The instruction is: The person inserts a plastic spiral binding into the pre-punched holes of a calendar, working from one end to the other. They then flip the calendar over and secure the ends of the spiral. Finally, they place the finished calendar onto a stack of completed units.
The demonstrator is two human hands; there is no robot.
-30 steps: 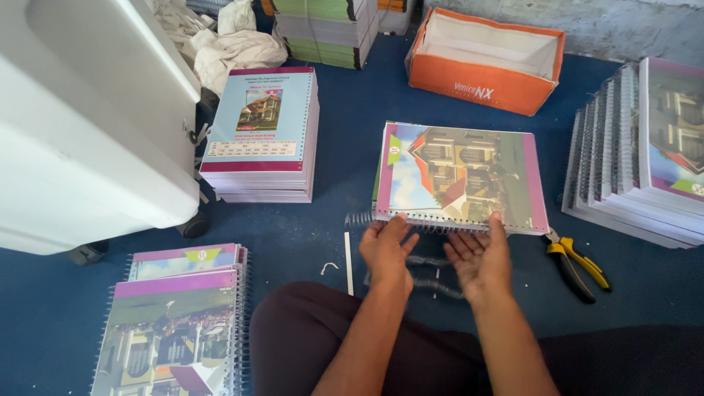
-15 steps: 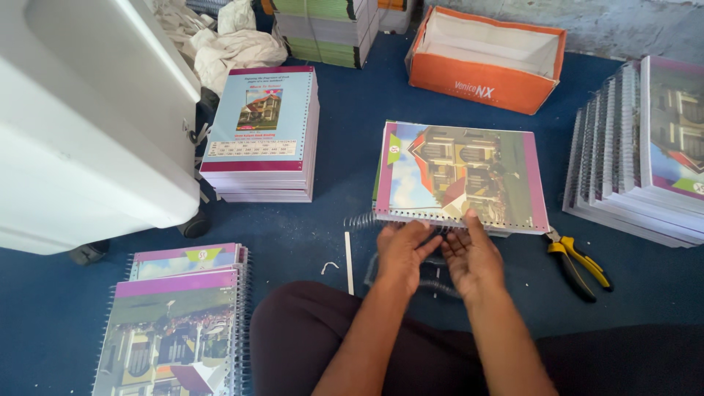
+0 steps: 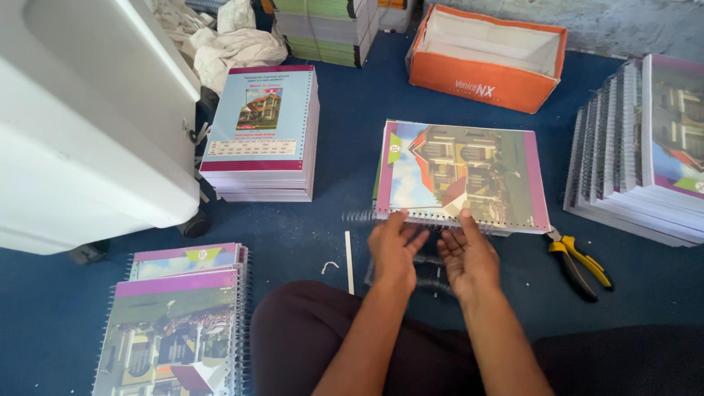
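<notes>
Both hands, the left hand (image 3: 394,246) and right hand (image 3: 466,253), sit open with fingers spread at the near edge of a notebook (image 3: 462,176) lying on the blue floor (image 3: 345,147), fingertips seemingly touching its spiral wire (image 3: 361,216). Yellow-handled pliers (image 3: 579,262) lie just right; stacked notebooks (image 3: 264,132) sit farther left.

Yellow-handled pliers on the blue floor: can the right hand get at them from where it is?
Probably yes. The yellow-handled pliers lie in the open beside the right hand, just past the corner of the picture-covered notebook, with bare blue floor between and nothing on top.
</notes>
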